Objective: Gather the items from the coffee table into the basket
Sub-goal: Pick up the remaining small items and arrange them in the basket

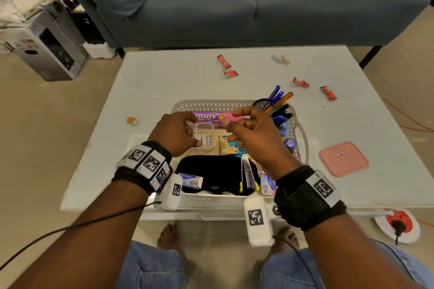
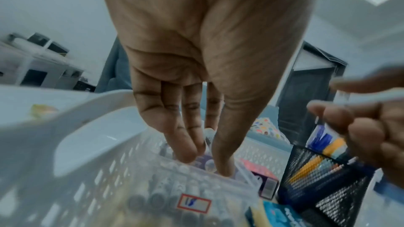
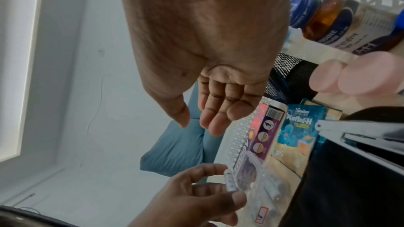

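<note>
The left hand [image 1: 175, 132] pinches a battery [image 1: 195, 129] over the clear box [image 1: 207, 135] in the basket [image 1: 187, 107], likely to drop it in. The right hand [image 1: 254, 134] hovers beside, fingers loosely apart. Candies [image 1: 224, 61] remain near the tabletop's far edge.

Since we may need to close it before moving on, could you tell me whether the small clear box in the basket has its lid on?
Lid off: the clear box shows batteries inside, and a pink lid lies beside the basket.

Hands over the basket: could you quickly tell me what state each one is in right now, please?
Left hand: pinching a battery above the clear plastic box.
Right hand: open, fingers relaxed, holding nothing.
</note>
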A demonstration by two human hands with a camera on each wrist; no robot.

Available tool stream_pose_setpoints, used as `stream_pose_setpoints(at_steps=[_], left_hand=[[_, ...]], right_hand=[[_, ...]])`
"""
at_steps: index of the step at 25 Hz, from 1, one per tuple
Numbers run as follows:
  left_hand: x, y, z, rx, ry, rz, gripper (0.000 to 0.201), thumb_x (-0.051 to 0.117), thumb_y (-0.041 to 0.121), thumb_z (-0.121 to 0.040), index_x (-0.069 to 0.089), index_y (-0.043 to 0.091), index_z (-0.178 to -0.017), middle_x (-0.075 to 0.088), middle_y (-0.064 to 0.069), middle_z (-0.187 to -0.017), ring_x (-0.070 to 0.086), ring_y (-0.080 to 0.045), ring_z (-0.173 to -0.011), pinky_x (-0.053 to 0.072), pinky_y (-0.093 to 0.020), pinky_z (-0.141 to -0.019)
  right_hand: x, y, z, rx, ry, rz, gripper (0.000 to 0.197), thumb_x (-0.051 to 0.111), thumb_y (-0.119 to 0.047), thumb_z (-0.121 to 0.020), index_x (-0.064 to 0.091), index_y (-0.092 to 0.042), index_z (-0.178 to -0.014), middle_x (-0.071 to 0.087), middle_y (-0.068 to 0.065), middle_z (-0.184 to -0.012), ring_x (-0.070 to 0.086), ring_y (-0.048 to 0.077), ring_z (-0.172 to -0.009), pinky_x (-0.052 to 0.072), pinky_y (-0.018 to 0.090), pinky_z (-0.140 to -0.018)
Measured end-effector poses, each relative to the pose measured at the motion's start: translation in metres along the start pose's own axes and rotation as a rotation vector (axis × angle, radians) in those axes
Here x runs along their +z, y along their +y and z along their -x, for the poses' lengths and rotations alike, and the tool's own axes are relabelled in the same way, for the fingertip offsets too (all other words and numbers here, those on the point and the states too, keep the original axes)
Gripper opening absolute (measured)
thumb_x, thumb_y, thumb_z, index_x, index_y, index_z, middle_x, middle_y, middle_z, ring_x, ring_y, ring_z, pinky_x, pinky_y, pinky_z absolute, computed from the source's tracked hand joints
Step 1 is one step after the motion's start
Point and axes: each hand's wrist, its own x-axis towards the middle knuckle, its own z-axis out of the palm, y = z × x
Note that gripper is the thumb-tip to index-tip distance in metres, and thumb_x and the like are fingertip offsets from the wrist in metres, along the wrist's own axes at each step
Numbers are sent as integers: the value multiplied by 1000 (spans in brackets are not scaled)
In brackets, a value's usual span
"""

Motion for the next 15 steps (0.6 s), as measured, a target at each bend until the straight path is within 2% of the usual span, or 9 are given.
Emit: stream_pose_setpoints(at_steps=[4, 9, 13, 15], left_hand=[[10, 15, -27, -64, -144, -107, 48, 89, 14, -69, 66, 19, -111, 73, -3, -89, 66, -19, -86, 46, -25, -75], [21, 18, -32, -58, -159, -83, 37, 77, 8, -77, 55, 23, -102, 77, -5, -88, 71, -25, -90, 57, -38, -85], [26, 9, -26, -21, -163, -71, 37, 70, 11, -86, 49, 24, -113, 77, -4, -93, 70, -21, -85, 55, -32, -74], [24, 7, -21, -23, -173, -19, 39, 74, 14, -86, 50, 23, -116, 77, -2, -95, 70, -21, -85, 54, -32, -77]], right_hand=[[-7, -9, -2, -53, 19, -52, 17, 74, -17, -93, 65, -11, -106, 76, 12, -92, 71, 5, -64, 49, 11, -53], [-12, -17, -6, -80, 36, -108, 18, 72, -15, -94, 67, -6, -109, 76, 15, -95, 73, 11, -67, 49, 12, -53], [-17, -19, -10, -76, 68, -145, 12, 71, -15, -94, 69, -8, -103, 76, 11, -93, 71, 12, -68, 50, 12, -55], [-18, -18, -12, -72, 75, -149, 9, 71, -14, -94, 70, -8, -100, 76, 10, -92, 70, 10, -68, 50, 12, -55]])
